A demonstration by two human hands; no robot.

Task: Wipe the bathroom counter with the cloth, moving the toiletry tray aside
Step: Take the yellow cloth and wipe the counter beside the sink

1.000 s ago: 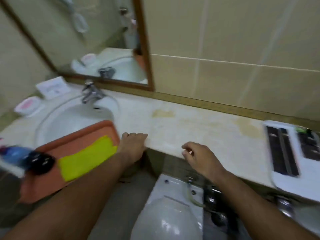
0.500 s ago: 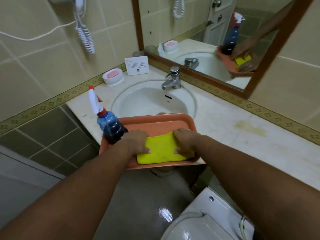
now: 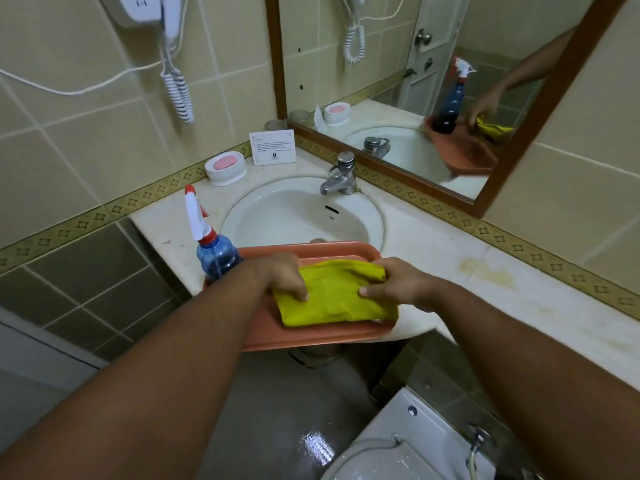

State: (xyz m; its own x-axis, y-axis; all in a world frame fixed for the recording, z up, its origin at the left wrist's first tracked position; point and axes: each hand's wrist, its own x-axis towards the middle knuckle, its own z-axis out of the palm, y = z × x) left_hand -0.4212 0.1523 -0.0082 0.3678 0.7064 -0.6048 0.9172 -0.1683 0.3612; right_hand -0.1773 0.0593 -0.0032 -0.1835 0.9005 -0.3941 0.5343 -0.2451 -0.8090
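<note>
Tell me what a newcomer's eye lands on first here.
The bright yellow cloth grabs attention first, lying on the orange tray at the counter's front edge, with the left hand and right hand both gripping it. Next comes the blue spray bottle standing at the tray's left end. Behind them sits the white sink, with a pink soap in its dish near the wall.
</note>
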